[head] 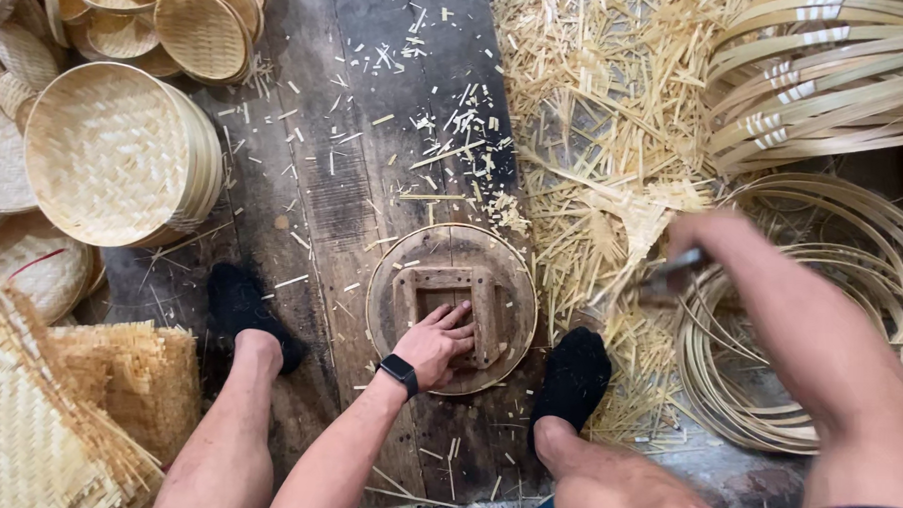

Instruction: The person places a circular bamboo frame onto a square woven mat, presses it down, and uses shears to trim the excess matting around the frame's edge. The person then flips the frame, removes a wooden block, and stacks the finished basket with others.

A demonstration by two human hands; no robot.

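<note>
**Head view: one hand pinned a round form while the other raised a tool**

Head view looked straight down at a person seated over a dark plank floor [344, 180], black-socked feet apart. Between the feet, near the floor's near edge, lay a round wooden form [453, 308] with a square block on top. The left hand [436, 340] rested flat on that block, fingers spread and pressing, not gripping; a dark watch sat on the wrist. The forearm ran up from the lower edge, elbow bent.

The right hand [707, 248] was lifted at the right, blurred, clenched on a dark-handled tool [671, 275] pointing left. Its arm crossed over loose bamboo hoops [819, 327].

Judged from this, the step was steadying the form before working on it with the tool; that would call for the left hand keeping firm pressure and its fingers clear.

Bamboo offcuts [596, 139] lay heaped beyond the form. Stacked woven trays [120, 152] stood at the far left, woven mats [56, 410] at the near left.
</note>
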